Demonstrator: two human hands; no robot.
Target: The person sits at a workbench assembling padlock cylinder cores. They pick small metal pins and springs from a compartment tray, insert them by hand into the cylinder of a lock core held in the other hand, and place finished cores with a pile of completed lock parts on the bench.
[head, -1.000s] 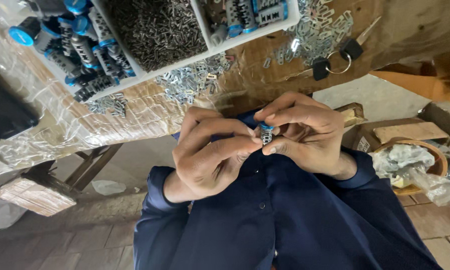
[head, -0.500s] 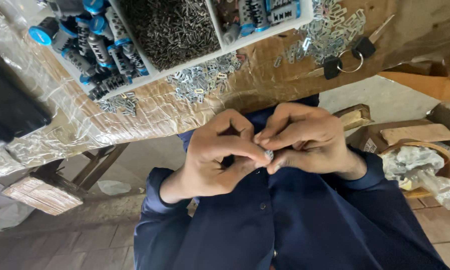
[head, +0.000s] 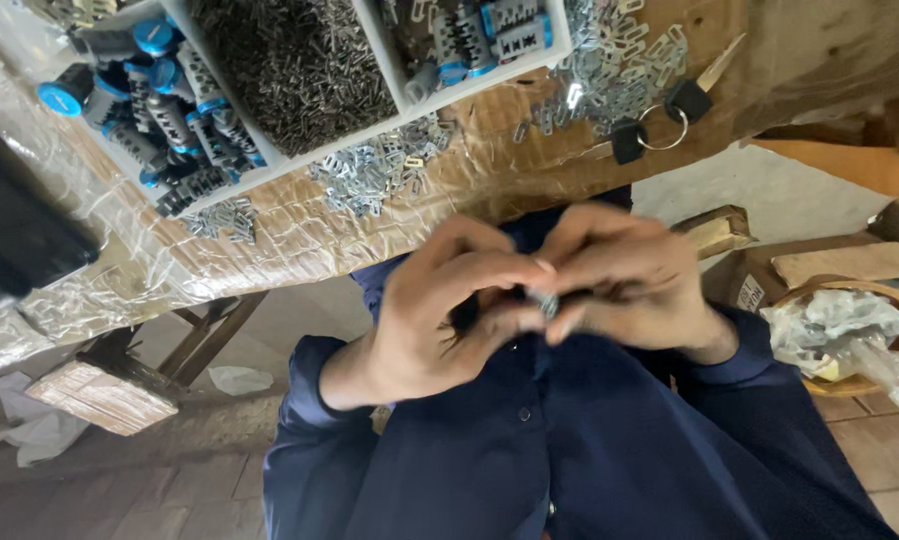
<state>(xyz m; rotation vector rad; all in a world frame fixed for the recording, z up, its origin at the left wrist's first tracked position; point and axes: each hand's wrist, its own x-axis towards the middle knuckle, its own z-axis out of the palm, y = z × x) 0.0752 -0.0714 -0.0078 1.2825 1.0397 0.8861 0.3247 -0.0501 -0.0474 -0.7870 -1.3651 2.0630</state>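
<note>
Pinching a small silvery metal part between the fingertips of both hands, close to the chest and below the edge of the tabletop. Closing on it from one side with the left hand, thumb and forefinger drawn to a narrow grip; meeting it from the other side with the right hand, grip just as tight, the fingers of the two hands touching. Hiding most of the part under fingertips, so hard to tell its exact shape or which way it faces.

Probably best done slowly: press with the pads rather than the nails, square the piece before pushing, and hold both wrists steady against the dark blue shirt. Worth turning the work toward the light, since blur and shadow cover it. Risk, by the look of it, of a tiny piece slipping down to the floor.

Lying well apart on the film-covered tabletop: a white divided tray with blue-capped cylinders and a heap of fine dark pieces, loose flat metal plates just beside it, and two black-headed keys on a ring.
</note>
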